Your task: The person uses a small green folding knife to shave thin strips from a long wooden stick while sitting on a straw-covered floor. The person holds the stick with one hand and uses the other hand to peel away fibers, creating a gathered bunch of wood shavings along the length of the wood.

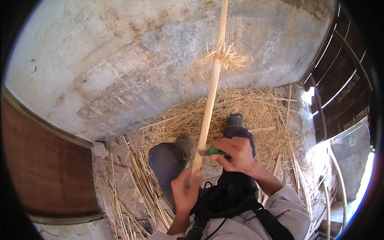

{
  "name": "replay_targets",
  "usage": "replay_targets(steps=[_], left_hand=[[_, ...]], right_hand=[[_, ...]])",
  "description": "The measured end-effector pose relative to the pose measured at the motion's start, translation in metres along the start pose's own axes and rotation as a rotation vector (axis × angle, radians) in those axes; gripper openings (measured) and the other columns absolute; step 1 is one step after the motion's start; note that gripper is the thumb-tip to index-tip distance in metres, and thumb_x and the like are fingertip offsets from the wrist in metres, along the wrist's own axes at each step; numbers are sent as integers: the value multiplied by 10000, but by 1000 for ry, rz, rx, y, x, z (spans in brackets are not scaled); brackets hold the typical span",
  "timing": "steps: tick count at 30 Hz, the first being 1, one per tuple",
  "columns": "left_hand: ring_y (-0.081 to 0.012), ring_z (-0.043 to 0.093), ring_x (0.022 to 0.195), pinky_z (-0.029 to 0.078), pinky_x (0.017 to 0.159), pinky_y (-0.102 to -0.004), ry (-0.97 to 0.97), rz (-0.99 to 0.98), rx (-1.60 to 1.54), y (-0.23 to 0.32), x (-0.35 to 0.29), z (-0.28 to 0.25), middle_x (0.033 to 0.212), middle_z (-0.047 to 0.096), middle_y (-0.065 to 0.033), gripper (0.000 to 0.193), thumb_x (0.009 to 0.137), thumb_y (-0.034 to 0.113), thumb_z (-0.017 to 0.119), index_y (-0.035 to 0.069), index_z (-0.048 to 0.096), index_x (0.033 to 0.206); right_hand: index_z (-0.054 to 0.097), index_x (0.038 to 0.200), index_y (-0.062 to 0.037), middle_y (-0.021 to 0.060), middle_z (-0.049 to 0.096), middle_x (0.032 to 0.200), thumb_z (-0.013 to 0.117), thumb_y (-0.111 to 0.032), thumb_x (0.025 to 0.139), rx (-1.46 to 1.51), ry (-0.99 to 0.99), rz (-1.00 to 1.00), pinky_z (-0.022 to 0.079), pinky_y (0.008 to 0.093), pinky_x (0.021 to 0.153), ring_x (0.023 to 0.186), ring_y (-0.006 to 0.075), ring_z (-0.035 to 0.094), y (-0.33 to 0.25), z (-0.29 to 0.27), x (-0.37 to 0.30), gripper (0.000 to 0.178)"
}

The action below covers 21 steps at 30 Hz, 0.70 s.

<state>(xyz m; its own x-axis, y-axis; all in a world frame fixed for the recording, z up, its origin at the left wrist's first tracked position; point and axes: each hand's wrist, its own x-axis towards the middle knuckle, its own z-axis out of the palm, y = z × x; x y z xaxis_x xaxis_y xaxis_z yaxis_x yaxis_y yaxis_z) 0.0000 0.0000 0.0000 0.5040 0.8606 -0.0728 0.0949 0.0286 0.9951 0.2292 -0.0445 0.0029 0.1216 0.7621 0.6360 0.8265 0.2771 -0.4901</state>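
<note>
A long, pale wooden or bamboo strip (211,94) rises from my lap up past the top of the view. Closed around its lower end is my left hand (186,191). My right hand (236,155) grips a green-handled knife (217,151), whose short blade lies against the strip just above my left hand. Most of the handle is hidden by my fingers. Farther up, a tuft of curled shavings (229,58) clings to the strip.
Loose shavings (268,112) cover the floor around my feet. Several long thin strips (140,180) lie at the left, and more poles stand at the right. Ahead is a stained wall (132,60); a brown panel (48,160) is on the left. A black bag (224,198) sits at my waist.
</note>
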Motion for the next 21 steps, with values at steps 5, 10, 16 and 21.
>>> replay_targets(steps=[5,10,16,21], left_hand=[[-35,540,728,443,650,-224,17,16,-40,4,6,6,779,640,19,202,1067,118,674,-38,751,1169],[-30,532,727,427,637,-221,40,27,-25,5,6,7,795,652,20,191,1062,93,672,-39,755,1171],[-29,520,694,417,611,-228,24,4,5,5,2,5,749,633,27,208,1063,133,678,-35,762,1153],[-36,521,670,414,602,-232,28,-7,7,2,0,4,723,618,25,233,1066,167,680,-39,762,1137]], right_hand=[[750,993,-157,0,688,803,859,-369,848,-106,-42,-46,474,344,526,549,217,612,-7,-2,-2,279],[750,989,-157,-16,676,782,862,-370,846,-145,1,-67,468,335,520,541,198,599,-7,1,-1,280],[767,990,-144,-9,713,816,865,-374,844,-163,74,-44,482,331,534,565,207,634,-2,-1,5,290],[777,1003,-129,6,722,817,866,-376,845,-180,66,-20,492,334,540,581,222,657,-1,-3,8,307]])
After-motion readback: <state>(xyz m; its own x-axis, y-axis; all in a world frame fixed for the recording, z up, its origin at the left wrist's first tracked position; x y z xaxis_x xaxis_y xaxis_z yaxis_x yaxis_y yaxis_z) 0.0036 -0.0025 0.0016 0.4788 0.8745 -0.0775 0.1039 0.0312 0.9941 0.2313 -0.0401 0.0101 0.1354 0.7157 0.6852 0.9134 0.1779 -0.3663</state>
